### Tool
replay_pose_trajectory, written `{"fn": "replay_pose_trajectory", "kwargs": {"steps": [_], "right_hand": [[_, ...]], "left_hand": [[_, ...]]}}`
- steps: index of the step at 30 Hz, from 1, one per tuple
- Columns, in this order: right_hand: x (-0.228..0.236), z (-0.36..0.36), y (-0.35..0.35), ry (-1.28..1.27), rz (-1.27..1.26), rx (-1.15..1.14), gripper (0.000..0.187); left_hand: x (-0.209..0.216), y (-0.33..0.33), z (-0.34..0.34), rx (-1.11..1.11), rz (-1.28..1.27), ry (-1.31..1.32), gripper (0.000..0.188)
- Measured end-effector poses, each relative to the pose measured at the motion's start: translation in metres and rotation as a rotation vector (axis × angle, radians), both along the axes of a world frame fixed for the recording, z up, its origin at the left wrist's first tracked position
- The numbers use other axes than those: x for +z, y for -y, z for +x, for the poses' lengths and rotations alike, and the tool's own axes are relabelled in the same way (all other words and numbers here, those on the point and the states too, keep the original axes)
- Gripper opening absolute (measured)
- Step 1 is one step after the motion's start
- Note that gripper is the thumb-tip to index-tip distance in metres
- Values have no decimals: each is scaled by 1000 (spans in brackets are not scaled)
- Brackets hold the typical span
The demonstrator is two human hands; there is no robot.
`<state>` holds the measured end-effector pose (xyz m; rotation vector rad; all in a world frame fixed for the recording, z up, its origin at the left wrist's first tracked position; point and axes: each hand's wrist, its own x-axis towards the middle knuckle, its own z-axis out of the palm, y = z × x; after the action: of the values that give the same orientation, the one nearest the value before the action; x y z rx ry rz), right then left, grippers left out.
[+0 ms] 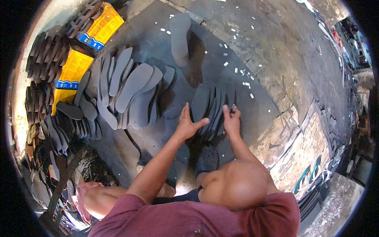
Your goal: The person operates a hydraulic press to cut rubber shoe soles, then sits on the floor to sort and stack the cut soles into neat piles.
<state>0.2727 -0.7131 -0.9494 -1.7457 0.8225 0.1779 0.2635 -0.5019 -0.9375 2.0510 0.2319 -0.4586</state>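
Note:
A row of dark grey shoe soles (200, 103) stands on edge, packed close together, on the dark sheet in front of me. My left hand (188, 125) is at the row's left side, fingers stretched and thumb spread toward the soles; it grips nothing. On the right side is my right hand (232, 120), its thumb up and its fingers curled. Something tiny seems to be at those fingertips, too small to name. Farther ahead, a single grey sole stack (180, 35) rises above its shadow. To the left lies a heap of grey soles (136, 87), some leaning and overlapping.
Yellow and blue printed sacks (103, 25) lie at the far left beside stacked dark brown pieces (46, 51). Small white bits (246, 84) are scattered over the dark sheet (248, 114). Flip-flops (308, 175) lie at the right. A dark shoe (207, 158) is below the row.

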Motion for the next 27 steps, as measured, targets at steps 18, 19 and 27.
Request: {"fn": "replay_pose_trajectory", "kwargs": {"steps": [18,19,27], "right_hand": [[69,37,-29,663,-32,712,108],[65,36,-29,675,-47,761,108],[86,43,-32,656,-129,813,107]], "left_hand": [[61,-27,35,-43,-100,594,102],[52,-31,33,-61,-94,610,101],[68,-32,36,-82,21,556,105]]}}
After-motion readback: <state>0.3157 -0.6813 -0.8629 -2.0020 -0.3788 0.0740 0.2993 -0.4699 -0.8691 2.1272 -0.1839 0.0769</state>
